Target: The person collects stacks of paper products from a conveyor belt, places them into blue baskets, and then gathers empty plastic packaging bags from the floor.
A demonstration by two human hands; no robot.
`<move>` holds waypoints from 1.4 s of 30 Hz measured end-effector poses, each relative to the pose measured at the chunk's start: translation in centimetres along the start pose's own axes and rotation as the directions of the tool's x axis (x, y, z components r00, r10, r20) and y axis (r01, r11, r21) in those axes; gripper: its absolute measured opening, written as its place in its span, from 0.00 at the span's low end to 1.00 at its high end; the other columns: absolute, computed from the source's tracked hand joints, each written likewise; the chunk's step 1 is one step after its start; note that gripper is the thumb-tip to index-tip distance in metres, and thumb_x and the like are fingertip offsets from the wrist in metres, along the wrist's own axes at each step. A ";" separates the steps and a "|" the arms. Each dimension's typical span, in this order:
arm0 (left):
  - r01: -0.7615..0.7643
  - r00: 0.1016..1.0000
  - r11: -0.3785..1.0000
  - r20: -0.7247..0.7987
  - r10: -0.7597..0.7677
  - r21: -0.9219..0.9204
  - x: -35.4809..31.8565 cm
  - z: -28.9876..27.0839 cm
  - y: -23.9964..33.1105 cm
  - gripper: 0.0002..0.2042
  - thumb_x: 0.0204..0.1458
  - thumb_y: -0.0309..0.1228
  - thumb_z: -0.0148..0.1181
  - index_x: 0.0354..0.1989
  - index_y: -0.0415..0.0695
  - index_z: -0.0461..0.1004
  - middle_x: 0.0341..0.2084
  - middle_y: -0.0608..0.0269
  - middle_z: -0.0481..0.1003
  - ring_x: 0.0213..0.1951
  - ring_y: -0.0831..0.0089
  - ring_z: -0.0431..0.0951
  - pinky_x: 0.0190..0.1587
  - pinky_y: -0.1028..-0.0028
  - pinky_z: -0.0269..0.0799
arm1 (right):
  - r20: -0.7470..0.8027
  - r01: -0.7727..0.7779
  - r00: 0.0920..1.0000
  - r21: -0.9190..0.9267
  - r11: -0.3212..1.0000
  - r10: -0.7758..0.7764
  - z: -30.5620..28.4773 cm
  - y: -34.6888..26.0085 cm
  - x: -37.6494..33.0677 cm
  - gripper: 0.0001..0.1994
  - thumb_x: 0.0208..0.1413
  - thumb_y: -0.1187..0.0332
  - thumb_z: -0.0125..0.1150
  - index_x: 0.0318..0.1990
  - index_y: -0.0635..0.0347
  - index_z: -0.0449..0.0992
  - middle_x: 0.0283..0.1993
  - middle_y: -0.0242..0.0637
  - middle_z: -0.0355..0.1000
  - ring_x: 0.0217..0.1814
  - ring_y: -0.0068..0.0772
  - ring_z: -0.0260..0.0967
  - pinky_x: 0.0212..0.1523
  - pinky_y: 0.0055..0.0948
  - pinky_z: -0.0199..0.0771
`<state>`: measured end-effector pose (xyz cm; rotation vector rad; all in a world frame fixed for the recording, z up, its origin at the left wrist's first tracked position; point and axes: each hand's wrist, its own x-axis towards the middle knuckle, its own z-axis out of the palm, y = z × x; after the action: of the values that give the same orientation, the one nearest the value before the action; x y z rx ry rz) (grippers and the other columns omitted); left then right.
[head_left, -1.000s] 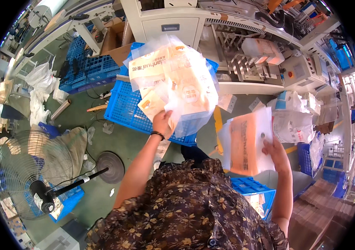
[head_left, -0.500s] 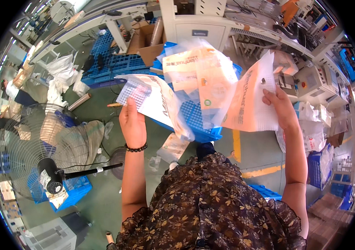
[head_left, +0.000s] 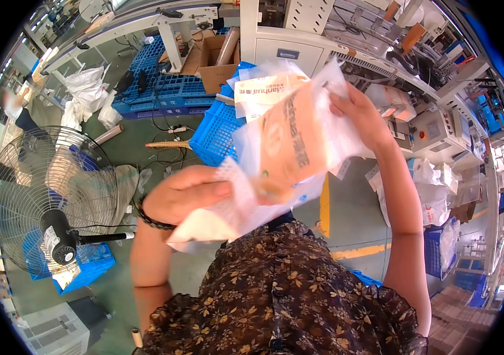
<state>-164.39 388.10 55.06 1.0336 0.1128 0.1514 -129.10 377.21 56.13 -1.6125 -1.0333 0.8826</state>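
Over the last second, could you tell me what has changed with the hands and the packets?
The left hand and right hand have come together from apart; the orange packet now overlaps the clear packets. Both hands still grip packets, and the blue crate stays behind.

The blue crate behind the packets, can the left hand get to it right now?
Probably not right away. The left hand is closed on a white packet, and the orange packet held by the right hand hangs between it and the blue crate.
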 end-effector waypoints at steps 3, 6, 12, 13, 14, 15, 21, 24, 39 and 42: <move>0.071 0.994 0.981 -0.074 -0.086 -0.183 0.4 0.1 2.0 0.15 0.58 0.31 0.58 0.48 0.32 0.74 0.38 0.59 0.79 0.40 0.72 0.80 0.43 0.74 0.75 | 0.200 -0.010 0.979 -0.080 0.997 0.026 1.3 -0.3 0.5 0.14 0.63 0.63 0.54 0.53 0.59 0.69 0.33 0.22 0.67 0.35 0.11 0.63 0.36 0.15 0.67; 0.177 0.946 0.984 -0.269 -0.178 -0.029 3.2 -1.8 1.9 0.13 0.59 0.33 0.58 0.45 0.35 0.76 0.37 0.61 0.79 0.36 0.78 0.79 0.37 0.77 0.75 | 0.403 -0.038 0.911 -0.115 0.993 0.082 4.7 -1.0 0.0 0.13 0.63 0.64 0.53 0.52 0.58 0.72 0.39 0.26 0.73 0.39 0.15 0.67 0.42 0.20 0.69; 0.152 0.934 0.982 -0.309 -0.179 -0.110 6.4 -6.7 -0.8 0.15 0.63 0.34 0.51 0.48 0.33 0.73 0.41 0.55 0.79 0.40 0.69 0.81 0.44 0.71 0.77 | 0.591 -0.293 0.793 0.158 0.943 0.147 6.2 0.5 -3.3 0.21 0.63 0.65 0.54 0.61 0.64 0.65 0.39 0.32 0.75 0.45 0.22 0.69 0.50 0.25 0.68; 0.156 0.948 0.980 -0.259 -0.184 -0.124 7.0 -6.5 -0.9 0.15 0.63 0.33 0.51 0.48 0.33 0.73 0.42 0.55 0.78 0.41 0.70 0.81 0.44 0.71 0.77 | 0.594 -0.334 0.786 0.175 0.926 0.171 5.7 0.5 -3.3 0.21 0.62 0.64 0.55 0.59 0.64 0.66 0.38 0.32 0.75 0.43 0.23 0.69 0.48 0.26 0.69; 0.163 0.959 0.977 -0.209 -0.190 -0.138 7.6 -6.2 -1.0 0.15 0.63 0.33 0.51 0.48 0.33 0.73 0.43 0.55 0.78 0.41 0.70 0.81 0.45 0.70 0.77 | 0.580 -0.309 0.795 0.139 0.941 0.176 5.4 0.7 -3.5 0.20 0.61 0.63 0.56 0.58 0.64 0.67 0.37 0.32 0.75 0.42 0.23 0.69 0.47 0.27 0.69; 0.165 0.970 0.974 -0.156 -0.189 -0.153 8.4 -5.8 -1.1 0.15 0.63 0.33 0.51 0.49 0.33 0.72 0.44 0.54 0.78 0.42 0.70 0.80 0.45 0.70 0.77 | 0.565 -0.285 0.804 0.098 0.954 0.182 4.9 0.7 -3.6 0.20 0.61 0.63 0.57 0.56 0.64 0.68 0.36 0.32 0.74 0.40 0.23 0.69 0.45 0.28 0.69; 0.081 0.980 0.783 -0.194 0.052 0.616 13.2 -6.8 -7.2 0.09 0.61 0.32 0.54 0.40 0.39 0.76 0.35 0.61 0.81 0.35 0.75 0.81 0.35 0.77 0.74 | 0.339 -0.284 0.854 -0.332 0.899 0.395 -4.4 6.3 -8.1 0.13 0.57 0.67 0.59 0.46 0.65 0.71 0.31 0.33 0.71 0.32 0.21 0.68 0.34 0.27 0.70; 0.298 0.859 0.584 -0.479 0.181 0.755 17.3 -9.5 -14.2 0.06 0.59 0.27 0.55 0.36 0.40 0.77 0.27 0.62 0.80 0.30 0.77 0.80 0.33 0.76 0.74 | -0.110 -0.488 0.873 -0.160 0.858 0.476 -12.2 11.5 -13.8 0.12 0.57 0.71 0.56 0.48 0.62 0.71 0.31 0.27 0.68 0.30 0.19 0.63 0.31 0.23 0.66; 0.523 0.741 -0.149 -0.362 0.566 0.839 47.8 -22.9 -23.6 0.16 0.46 0.40 0.65 0.41 0.46 0.75 0.37 0.60 0.77 0.46 0.58 0.75 0.53 0.53 0.64 | -0.509 -0.554 0.648 0.194 0.810 0.566 -19.4 13.4 -22.2 0.12 0.59 0.75 0.53 0.50 0.65 0.69 0.25 0.25 0.62 0.26 0.16 0.57 0.29 0.19 0.59; 0.293 0.945 -0.060 -0.279 0.168 0.954 46.5 -21.8 -18.9 0.13 0.44 0.37 0.68 0.33 0.43 0.76 0.28 0.56 0.76 0.34 0.61 0.76 0.41 0.61 0.70 | -0.508 -0.494 0.665 0.251 0.832 0.548 -19.3 14.1 -20.7 0.12 0.59 0.74 0.52 0.50 0.64 0.69 0.28 0.25 0.62 0.29 0.15 0.57 0.31 0.17 0.59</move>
<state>-120.93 405.34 26.71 2.6186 0.6900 0.1300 -116.41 349.23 48.55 -1.9626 -0.0892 0.7192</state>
